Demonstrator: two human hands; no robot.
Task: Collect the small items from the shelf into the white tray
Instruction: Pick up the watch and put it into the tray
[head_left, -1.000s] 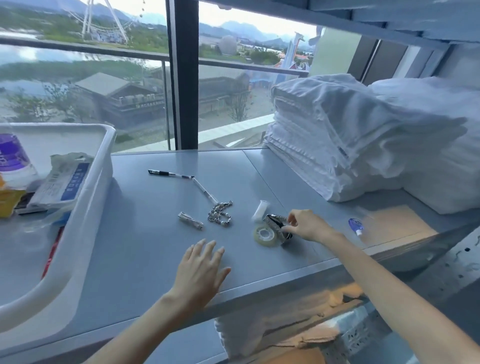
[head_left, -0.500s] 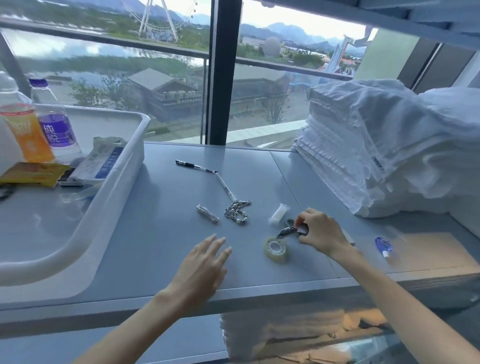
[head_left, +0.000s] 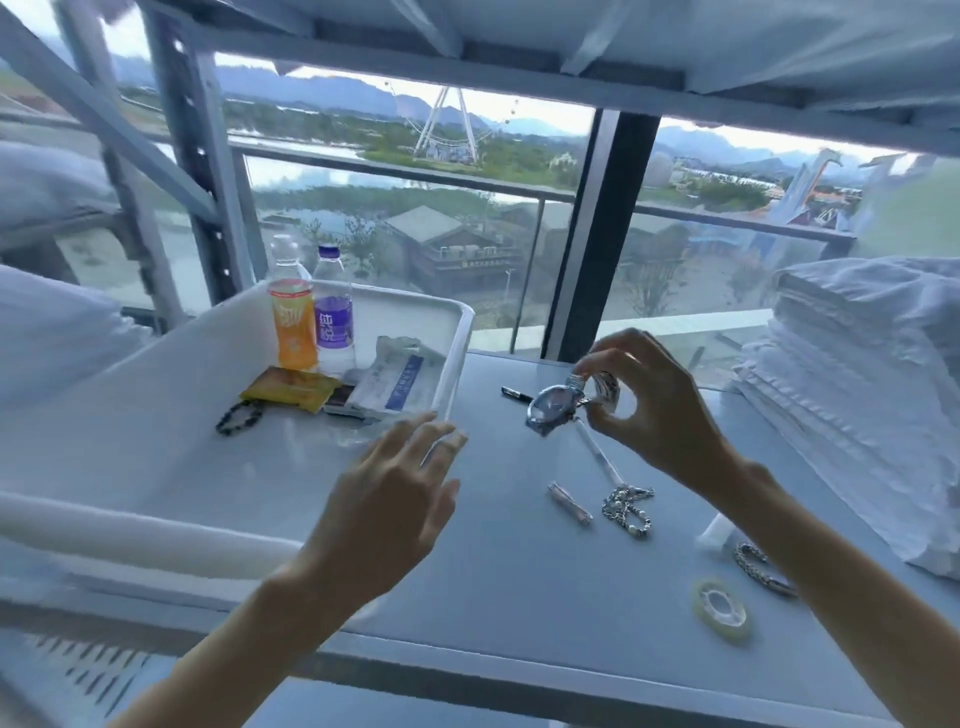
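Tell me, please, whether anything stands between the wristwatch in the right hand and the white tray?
Nothing solid does. The right hand holds the wristwatch in the air just right of the white tray; only the tray's low rim lies between. The open left hand hovers nearer, over the tray's edge.

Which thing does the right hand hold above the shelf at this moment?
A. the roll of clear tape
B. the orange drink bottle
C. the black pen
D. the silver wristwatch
D: the right hand pinches the metal band of the silver wristwatch in the air, while the roll of clear tape and the black pen lie on the shelf and the orange drink bottle stands in the white tray.
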